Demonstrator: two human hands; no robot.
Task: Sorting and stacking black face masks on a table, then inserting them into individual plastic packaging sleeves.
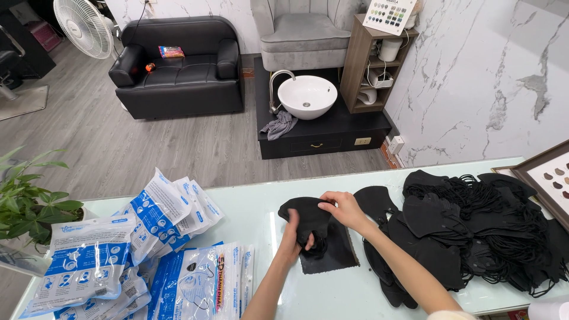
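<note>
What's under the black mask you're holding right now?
Under the black mask, held by the left hand and right hand, lies a flat black square sheet on the glass table. Anything beneath the sheet is hidden.

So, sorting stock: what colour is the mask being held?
Black mask, clearest in the head view.

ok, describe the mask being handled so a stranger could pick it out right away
Start at the pale glass counter, with a heap of black masks at its right end and blue-and-white packets at its left. Midway between them lies a flat black square. The black mask is the one above that square, gripped by both the left hand and the right hand, apart from the heap.
</note>
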